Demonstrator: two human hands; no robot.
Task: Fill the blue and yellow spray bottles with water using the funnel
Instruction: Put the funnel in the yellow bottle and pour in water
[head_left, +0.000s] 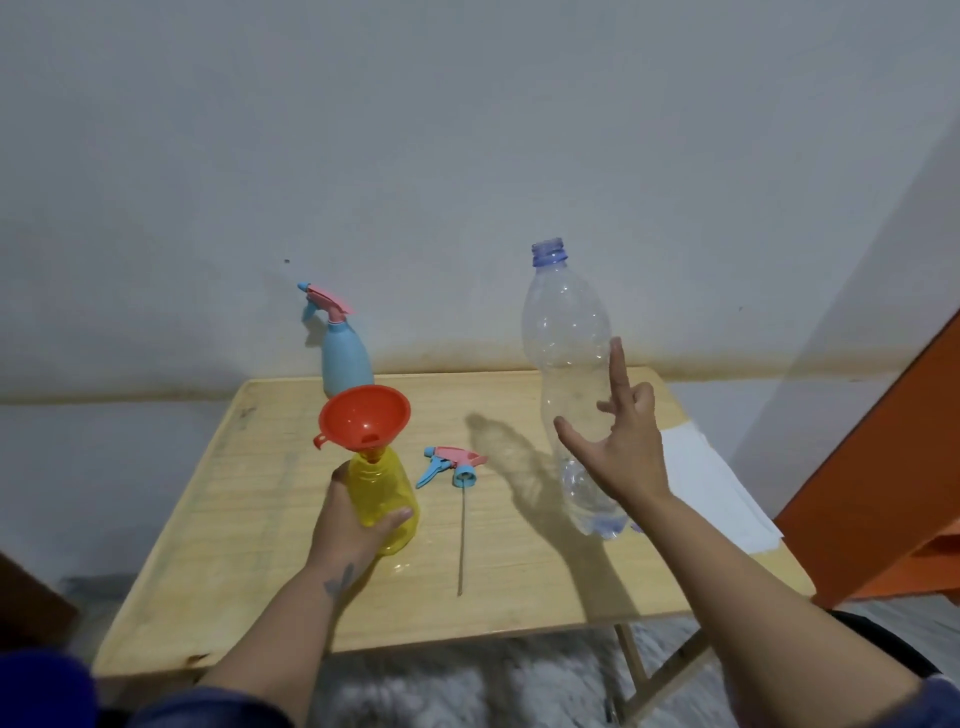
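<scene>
1. Yellow translucent plastic spray bottle (383, 501) stands on the pale wooden folding table (249, 499), near its middle. My left hand (349, 525) grips its lower body, thumb across the front. Thin-walled and light, I'd say; it will flex if squeezed hard.
2. Orange plastic funnel (365, 414) sits with its spout in the yellow bottle's neck, leaning a bit left. Top-heavy there, so holding the bottle low and steady looks like the right call.
3. Clear tall plastic water bottle (569, 384), cap off, stands upright at the right of the table. Only a little water shows at the bottom, so it looks nearly empty: light, easy to knock over.
4. My right hand (621, 441) is spread just beside it, fingers wide, forefinger up, holding nothing. Whether the palm touches the bottle I cannot tell.
5. Best hold on the clear bottle, I judge: around the waist, where it narrows. Smooth wall, slippery if wet, dents under pressure.
6. Light blue opaque spray bottle (347, 364) stands at the table's far edge by the wall, pink-and-blue trigger head screwed on. I can't see its fill level.
7. Loose pink-and-blue trigger sprayer head (453, 464) with its long dip tube lies flat between the yellow and clear bottles. The tube is thin and bendy; pick it up by the collar.
8. White sheet of paper (717, 493) lies at the right edge, behind my wrist.
</scene>
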